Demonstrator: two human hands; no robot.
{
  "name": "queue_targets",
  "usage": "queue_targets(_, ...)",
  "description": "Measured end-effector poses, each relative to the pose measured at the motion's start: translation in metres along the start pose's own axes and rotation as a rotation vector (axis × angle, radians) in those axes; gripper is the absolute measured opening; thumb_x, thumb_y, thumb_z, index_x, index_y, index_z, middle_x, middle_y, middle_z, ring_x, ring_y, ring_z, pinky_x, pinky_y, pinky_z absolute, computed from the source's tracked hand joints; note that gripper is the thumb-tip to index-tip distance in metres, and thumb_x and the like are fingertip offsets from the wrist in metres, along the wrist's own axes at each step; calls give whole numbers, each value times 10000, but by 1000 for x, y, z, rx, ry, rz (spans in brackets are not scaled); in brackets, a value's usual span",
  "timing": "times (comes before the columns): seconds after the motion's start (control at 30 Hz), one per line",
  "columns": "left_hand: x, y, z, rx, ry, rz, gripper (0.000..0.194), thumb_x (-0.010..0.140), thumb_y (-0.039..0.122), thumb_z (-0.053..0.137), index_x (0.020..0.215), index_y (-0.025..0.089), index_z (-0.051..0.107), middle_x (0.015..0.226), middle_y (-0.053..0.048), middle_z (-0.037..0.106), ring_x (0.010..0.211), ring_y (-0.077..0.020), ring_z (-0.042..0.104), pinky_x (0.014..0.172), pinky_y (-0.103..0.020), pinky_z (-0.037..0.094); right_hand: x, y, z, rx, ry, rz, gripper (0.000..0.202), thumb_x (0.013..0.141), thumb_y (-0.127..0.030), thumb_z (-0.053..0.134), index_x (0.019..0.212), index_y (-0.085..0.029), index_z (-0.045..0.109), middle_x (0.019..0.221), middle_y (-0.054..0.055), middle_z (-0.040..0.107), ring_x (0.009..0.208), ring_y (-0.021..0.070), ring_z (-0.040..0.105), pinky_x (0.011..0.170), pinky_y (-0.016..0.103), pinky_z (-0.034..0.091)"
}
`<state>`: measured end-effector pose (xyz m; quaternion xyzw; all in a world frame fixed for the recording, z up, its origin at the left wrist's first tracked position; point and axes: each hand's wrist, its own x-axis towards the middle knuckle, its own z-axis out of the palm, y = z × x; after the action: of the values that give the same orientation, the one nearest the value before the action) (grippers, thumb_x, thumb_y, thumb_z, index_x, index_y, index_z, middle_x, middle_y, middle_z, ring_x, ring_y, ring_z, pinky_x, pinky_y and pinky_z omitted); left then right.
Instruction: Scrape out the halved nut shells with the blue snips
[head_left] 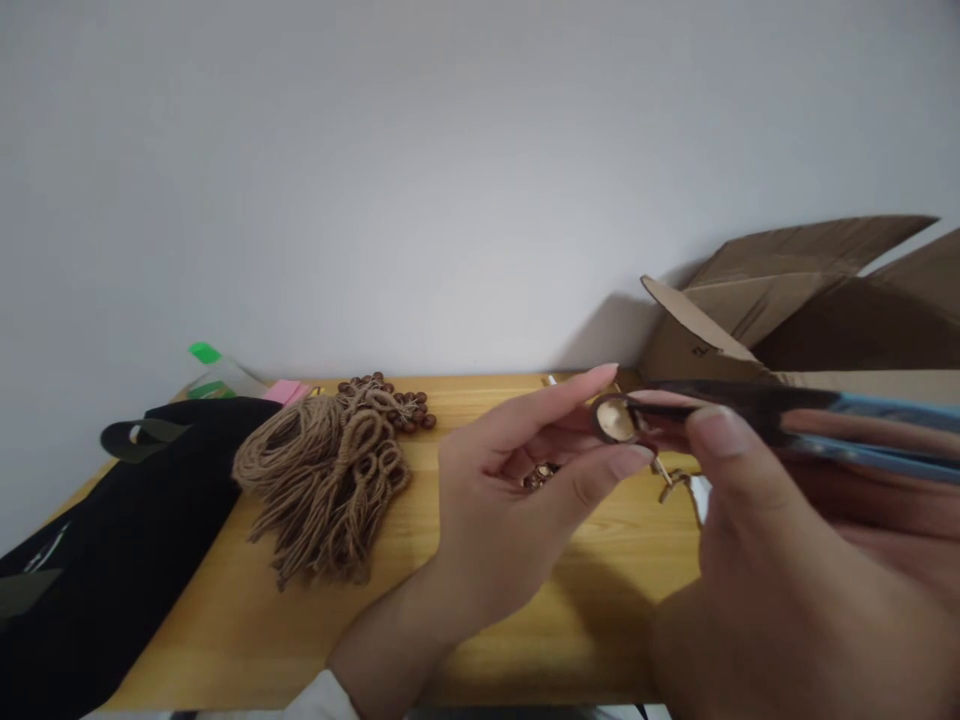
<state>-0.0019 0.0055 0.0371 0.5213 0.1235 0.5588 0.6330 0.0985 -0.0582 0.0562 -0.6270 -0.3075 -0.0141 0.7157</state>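
My left hand [517, 500] is closed, pinching a small round piece [616, 418] with a gold-coloured face and dark rim between thumb and fingers. More small gold-coloured bits [540, 475] show against its curled fingers. In my right hand [780, 530] is a pair of pliers [870, 425] with blue handles, its dark tip meeting the round piece's right side. The thumb partly covers the tool. Just below the tip, a thin gold-coloured part [663, 474] sticks out; what it joins is hidden.
A bundle of brown cord [322, 480] with brown beads [416, 408] lies on the wooden table [225, 620]. Black fabric [172, 500] covers the left side, near a pink pad [286, 391] and a green-tipped clear packet [217, 375]. An open cardboard box [802, 290] stands at right.
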Motion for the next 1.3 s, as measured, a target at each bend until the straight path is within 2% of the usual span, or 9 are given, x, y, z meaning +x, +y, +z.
queue_targets(0.17, 0, 2, -1, 84, 43, 57, 364, 724, 63, 848, 1005, 291, 818, 952, 18, 826, 800, -190, 800, 747, -260, 685, 0, 6, 5, 56, -29, -26, 216, 671, -459, 865, 750, -323, 717, 644, -69, 709, 507, 135, 678, 451, 163, 575)
queue_targets(0.37, -3, 2, -4, 345, 95, 171, 365, 743, 122, 851, 1048, 317, 808, 936, 26, 820, 782, -152, 763, 773, -243, 638, 3, 4, 1, 246, -192, 132, 207, 661, -383, 877, 767, -320, 710, 742, -73, 743, 686, 156, 745, 631, 228, 654)
queue_targets(0.53, -3, 0, -3, 515, 99, 372, 426, 742, 69, 829, 1081, 325, 795, 906, 26, 803, 762, -138, 718, 738, -240, 606, 6, 4, -4, 58, -126, 28, 207, 683, -487, 854, 761, -339, 733, 652, -76, 702, 529, 77, 672, 488, 94, 539)
queue_targets(0.6, -2, 1, -2, 582, 79, 429, 403, 741, 61, 821, 1062, 304, 800, 879, 15, 797, 732, -141, 710, 714, -244, 605, 6, 3, -4, -66, -108, -16, 235, 675, -538, 841, 715, -333, 731, 632, -64, 693, 504, 82, 653, 443, 108, 516)
queue_targets(0.73, -1, 4, -2, 677, 48, 482, 345, 747, 81, 813, 1031, 275, 801, 852, -1, 789, 736, -153, 717, 711, -244, 606, 5, 3, -3, -222, -99, -57, 239, 672, -548, 828, 679, -330, 730, 685, -45, 711, 575, 107, 663, 482, 177, 555)
queue_targets(0.83, -1, 5, -2, 697, 34, 460, 300, 753, 80, 808, 1004, 244, 801, 839, -7, 782, 736, -143, 712, 718, -223, 598, 4, 6, -5, -238, -88, -96, 254, 696, -571, 810, 693, -329, 730, 713, -44, 711, 607, 113, 646, 528, 231, 561)
queue_targets(0.93, -1, 6, -2, 665, 19, 431, 280, 746, 76, 815, 989, 215, 802, 813, -6, 770, 711, -126, 694, 698, -201, 585, 3, 8, -8, -283, -83, -148, 216, 721, -573, 799, 712, -367, 735, 777, -78, 721, 678, 85, 642, 606, 221, 553)
queue_targets(1.1, -2, 8, -2, 565, 39, 331, 285, 735, 94, 835, 954, 274, 812, 781, 27, 770, 669, -130, 679, 664, -234, 584, 4, 2, -6, -258, -74, 30, 308, 589, -650, 827, 651, -365, 729, 717, -66, 712, 632, 116, 643, 560, 269, 549)
queue_targets(1.3, 0, 9, -1, 359, 60, 164, 252, 723, 111, 855, 901, 288, 826, 818, 35, 808, 683, -138, 727, 670, -237, 611, -1, 6, -3, -263, -32, -35, 302, 625, -690, 804, 738, -416, 743, 757, -84, 740, 679, 147, 677, 662, 341, 582)
